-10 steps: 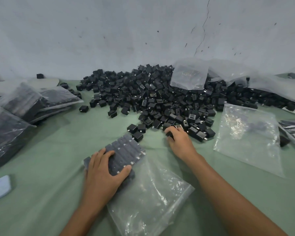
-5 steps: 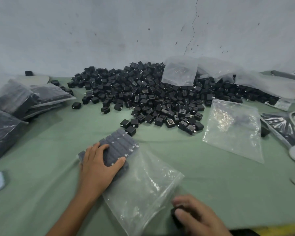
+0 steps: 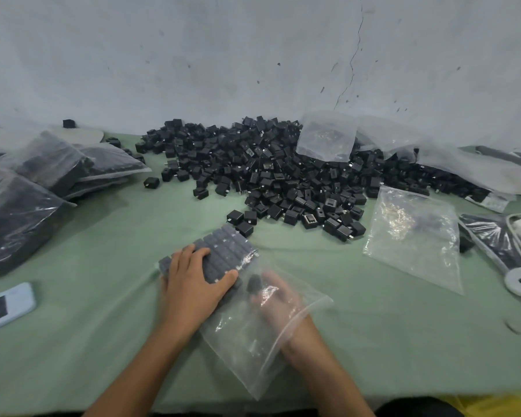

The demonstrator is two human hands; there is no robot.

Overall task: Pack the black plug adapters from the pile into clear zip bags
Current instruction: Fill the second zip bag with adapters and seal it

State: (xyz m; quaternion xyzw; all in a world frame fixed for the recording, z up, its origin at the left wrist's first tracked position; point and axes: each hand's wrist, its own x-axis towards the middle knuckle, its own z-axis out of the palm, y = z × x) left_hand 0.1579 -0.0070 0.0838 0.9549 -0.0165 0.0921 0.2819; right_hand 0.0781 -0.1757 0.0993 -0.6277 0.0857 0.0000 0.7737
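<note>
my left hand lies flat, open, on the rows in the zip bag while my right hand pinches an adapter inside, so next i tuck it beside them.

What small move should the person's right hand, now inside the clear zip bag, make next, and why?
Probably slide the black plug adapter that the right hand holds forward to the packed rows of adapters and release it. The left hand pins those rows flat through the clear zip bag, and the adapter sits just short of them.
</note>
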